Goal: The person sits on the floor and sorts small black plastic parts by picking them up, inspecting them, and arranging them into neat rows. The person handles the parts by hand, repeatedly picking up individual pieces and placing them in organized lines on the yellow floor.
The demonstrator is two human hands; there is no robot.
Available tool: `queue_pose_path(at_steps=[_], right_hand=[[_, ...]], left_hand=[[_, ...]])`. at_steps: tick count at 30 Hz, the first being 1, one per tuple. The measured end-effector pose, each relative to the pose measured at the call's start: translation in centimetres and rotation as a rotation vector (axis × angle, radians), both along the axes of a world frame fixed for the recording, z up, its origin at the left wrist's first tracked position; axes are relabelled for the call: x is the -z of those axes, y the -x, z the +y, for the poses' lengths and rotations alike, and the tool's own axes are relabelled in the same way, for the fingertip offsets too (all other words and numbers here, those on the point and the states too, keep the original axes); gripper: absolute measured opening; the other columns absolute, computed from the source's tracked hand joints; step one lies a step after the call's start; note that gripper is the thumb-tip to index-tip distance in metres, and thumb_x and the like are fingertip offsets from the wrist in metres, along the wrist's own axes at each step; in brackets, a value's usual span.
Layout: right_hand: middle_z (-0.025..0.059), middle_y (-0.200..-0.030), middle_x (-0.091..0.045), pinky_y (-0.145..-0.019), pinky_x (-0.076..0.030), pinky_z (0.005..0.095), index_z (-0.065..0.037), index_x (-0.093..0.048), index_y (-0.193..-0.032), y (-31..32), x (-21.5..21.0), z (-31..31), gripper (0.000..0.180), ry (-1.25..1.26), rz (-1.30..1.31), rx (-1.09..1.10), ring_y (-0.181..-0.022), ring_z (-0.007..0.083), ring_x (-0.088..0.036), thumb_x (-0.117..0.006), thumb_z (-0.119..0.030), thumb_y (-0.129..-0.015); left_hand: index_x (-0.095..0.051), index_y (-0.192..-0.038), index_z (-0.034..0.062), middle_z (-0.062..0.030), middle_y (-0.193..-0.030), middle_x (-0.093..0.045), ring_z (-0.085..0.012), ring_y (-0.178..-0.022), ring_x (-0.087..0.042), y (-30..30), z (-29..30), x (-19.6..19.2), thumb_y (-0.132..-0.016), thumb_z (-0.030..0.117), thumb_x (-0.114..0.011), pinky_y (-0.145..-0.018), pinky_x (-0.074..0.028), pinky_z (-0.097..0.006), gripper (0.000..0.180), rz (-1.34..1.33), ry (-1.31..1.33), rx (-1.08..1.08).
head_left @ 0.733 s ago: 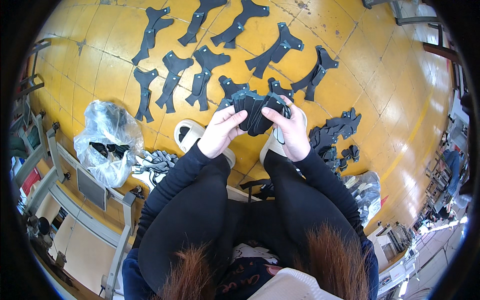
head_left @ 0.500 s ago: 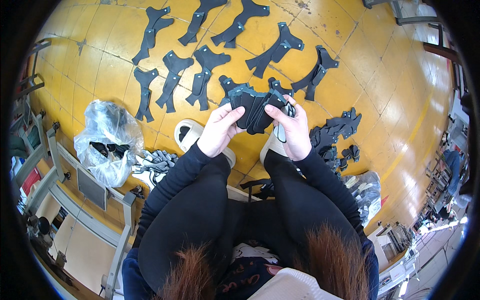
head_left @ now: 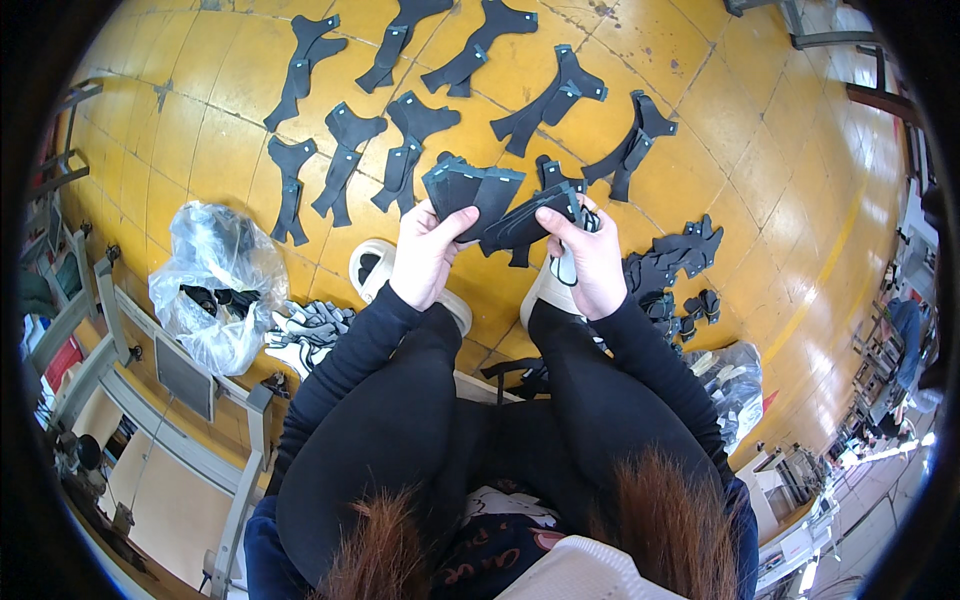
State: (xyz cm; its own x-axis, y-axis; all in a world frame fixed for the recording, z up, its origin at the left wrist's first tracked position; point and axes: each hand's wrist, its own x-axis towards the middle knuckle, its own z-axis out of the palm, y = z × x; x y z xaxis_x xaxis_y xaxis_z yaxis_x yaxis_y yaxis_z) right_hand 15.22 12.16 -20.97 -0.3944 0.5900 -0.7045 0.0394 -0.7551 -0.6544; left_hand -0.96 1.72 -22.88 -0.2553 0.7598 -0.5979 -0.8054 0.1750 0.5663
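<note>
My left hand (head_left: 425, 252) grips a fanned stack of black cut pieces (head_left: 470, 190) from below. My right hand (head_left: 590, 260) holds the stack's right side, where a few pieces (head_left: 530, 222) splay outward, and a pen-like object sticks out under its fingers. Both hands are raised over my knees, above a yellow tiled floor (head_left: 780, 200). Several matching black shaped pieces (head_left: 345, 160) lie spread in rows on the floor beyond the hands.
A clear plastic bag (head_left: 215, 285) with dark pieces sits at left, with a small grey stack (head_left: 315, 322) beside it. A pile of black pieces (head_left: 670, 262) and another bag (head_left: 735, 385) lie at right. My white sandals (head_left: 372, 265) rest on the floor. Metal frames (head_left: 110, 360) stand left.
The stack has been fanned open and spread wider between the two hands; the right hand has pulled a few pieces to the right.
</note>
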Motion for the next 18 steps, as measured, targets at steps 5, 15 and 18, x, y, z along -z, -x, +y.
queue_pose_path(at_steps=[5,15,18], right_hand=[[-0.0023,-0.082,-0.059,-0.061,-0.042,0.0219,-0.008,-0.058,-0.095,-0.6,0.2,0.0,0.015,0.079,0.005,0.075,-0.069,0.0051,-0.054,-0.067,-0.014,-0.085],[-0.0017,-0.086,-0.062,-0.066,-0.044,0.0207,-0.007,-0.058,-0.098,-0.7,-0.5,0.3,0.014,0.208,0.073,0.142,-0.073,0.0059,-0.057,-0.063,-0.014,-0.087],[-0.0014,-0.085,-0.062,-0.066,-0.044,0.0206,-0.007,-0.059,-0.097,-0.3,-0.8,0.6,0.012,0.223,0.095,0.192,-0.073,0.0061,-0.058,-0.063,-0.014,-0.088]], left_hand=[[-0.057,-0.109,0.0038,-0.0071,-0.106,-0.064,-0.0144,-0.093,-0.063,0.3,-0.2,0.3,-0.088,0.004,-0.059,-0.082,-0.052,-0.031,0.021,0.030,0.023,-0.033],[-0.055,-0.114,0.0038,-0.0061,-0.109,-0.063,-0.0138,-0.096,-0.062,1.1,0.5,1.8,-0.086,0.001,-0.061,-0.084,-0.050,-0.027,0.029,0.117,0.084,0.024],[-0.054,-0.114,0.0039,-0.0050,-0.109,-0.063,-0.0143,-0.098,-0.061,4.8,2.6,2.9,-0.085,0.004,-0.062,-0.087,-0.049,-0.028,0.030,0.282,0.120,0.169]])
